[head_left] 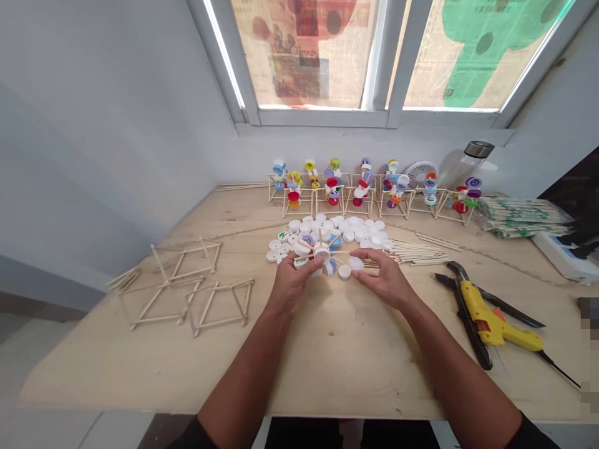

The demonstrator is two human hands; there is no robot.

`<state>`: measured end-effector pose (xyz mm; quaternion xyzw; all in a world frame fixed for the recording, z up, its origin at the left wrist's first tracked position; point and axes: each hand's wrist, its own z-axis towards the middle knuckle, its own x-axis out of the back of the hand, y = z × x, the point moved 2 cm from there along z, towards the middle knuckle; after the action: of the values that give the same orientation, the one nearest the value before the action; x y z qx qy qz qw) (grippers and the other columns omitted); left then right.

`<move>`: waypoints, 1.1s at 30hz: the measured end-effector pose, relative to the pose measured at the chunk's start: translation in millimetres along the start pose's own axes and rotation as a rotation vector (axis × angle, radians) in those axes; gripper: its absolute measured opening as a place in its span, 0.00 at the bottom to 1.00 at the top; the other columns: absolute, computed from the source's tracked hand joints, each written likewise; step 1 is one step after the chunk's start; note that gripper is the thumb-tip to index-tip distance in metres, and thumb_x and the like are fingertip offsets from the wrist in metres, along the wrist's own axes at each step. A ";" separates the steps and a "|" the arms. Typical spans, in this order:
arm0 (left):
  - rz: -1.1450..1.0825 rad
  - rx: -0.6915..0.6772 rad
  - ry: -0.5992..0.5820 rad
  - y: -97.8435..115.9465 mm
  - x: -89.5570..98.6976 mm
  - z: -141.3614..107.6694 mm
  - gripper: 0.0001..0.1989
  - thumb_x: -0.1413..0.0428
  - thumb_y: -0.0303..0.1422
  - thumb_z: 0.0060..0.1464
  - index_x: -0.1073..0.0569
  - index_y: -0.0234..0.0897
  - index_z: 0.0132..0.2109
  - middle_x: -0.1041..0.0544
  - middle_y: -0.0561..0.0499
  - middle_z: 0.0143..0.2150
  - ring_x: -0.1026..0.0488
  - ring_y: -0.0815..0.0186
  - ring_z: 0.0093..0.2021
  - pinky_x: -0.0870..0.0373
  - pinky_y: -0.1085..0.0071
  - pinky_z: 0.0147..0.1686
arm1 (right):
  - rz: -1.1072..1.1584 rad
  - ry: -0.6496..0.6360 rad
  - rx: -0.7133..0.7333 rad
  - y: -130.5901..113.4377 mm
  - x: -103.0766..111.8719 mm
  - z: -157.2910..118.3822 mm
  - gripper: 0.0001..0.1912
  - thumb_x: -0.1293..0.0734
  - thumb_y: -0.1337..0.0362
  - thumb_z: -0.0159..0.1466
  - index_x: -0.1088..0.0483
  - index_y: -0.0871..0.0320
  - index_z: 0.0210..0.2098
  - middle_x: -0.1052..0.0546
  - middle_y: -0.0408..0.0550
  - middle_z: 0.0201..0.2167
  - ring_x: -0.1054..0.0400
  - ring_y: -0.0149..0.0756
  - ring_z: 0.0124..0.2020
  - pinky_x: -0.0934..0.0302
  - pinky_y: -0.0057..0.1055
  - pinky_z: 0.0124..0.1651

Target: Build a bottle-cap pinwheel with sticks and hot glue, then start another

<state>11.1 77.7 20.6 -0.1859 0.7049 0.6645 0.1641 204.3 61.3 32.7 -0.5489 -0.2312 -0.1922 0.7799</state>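
Observation:
My left hand [291, 284] is closed on a wheel of bottle caps and sticks, whose white hub cap [321, 251] has thin wooden sticks pointing outward. White and blue caps sit on some of its sticks. To the right, my right hand [386, 279] pinches a white cap [356, 264] between thumb and fingers, beside the tip of one stick. Another white cap [344, 272] is just below, between the hands. Behind them lies a pile of mostly white caps [360, 232], with loose wooden sticks [416, 252] to its right.
Finished cap wheels on stick frames [333, 190] line the back. Bare stick frames [206, 305] stand at the left. A yellow glue gun [486, 318] rests on the right, near bagged sticks [519, 215], a bottle [468, 165] and a small fan [421, 174].

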 end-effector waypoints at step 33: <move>-0.138 -0.042 0.171 12.5 21.8 14.6 0.19 0.30 0.34 0.28 0.25 0.33 0.32 0.24 0.52 0.29 0.29 0.70 0.29 0.35 0.73 0.30 | -0.582 -0.420 0.129 -15.9 -5.4 -10.1 0.09 0.33 0.66 0.56 0.29 0.54 0.38 0.24 0.47 0.34 0.34 0.42 0.43 0.49 0.37 0.44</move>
<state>-14.3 91.9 20.2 -0.2935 0.6878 0.6478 0.1450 192.6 46.8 38.9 -0.4373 -0.5444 -0.2744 0.6611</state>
